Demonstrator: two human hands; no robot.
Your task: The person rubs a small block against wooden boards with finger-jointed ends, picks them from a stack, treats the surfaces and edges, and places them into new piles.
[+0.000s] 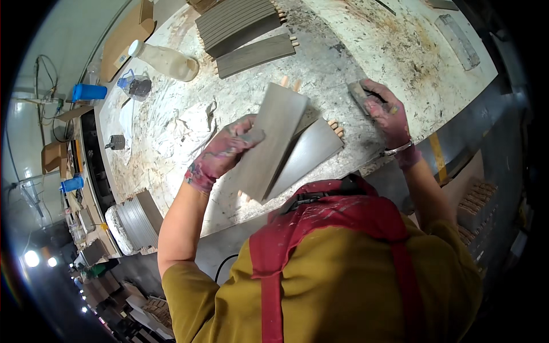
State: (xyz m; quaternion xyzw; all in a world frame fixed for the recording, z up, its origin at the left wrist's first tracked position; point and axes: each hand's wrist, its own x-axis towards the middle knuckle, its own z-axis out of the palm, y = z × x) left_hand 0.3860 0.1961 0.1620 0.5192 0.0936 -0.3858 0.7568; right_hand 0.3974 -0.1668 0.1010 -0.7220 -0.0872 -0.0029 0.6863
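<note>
Grey board: a flat panel [273,137] is tilted up on edge, over a second panel [309,154] lying on the workbench [240,103] near its front edge.
Left hand [220,154]: gloved, fingers closed around the raised board's left edge.
Right hand [386,111]: curled around a small grey block [359,94], possibly a sanding pad; blurred.
Pegs: wooden dowels [336,128] stick out of the lower panel's end.
Risk: a one-sided grip could let the board slip onto the pegs or off the bench edge.
Nearby: stacked panels [240,26], glue bottle [166,60].
</note>
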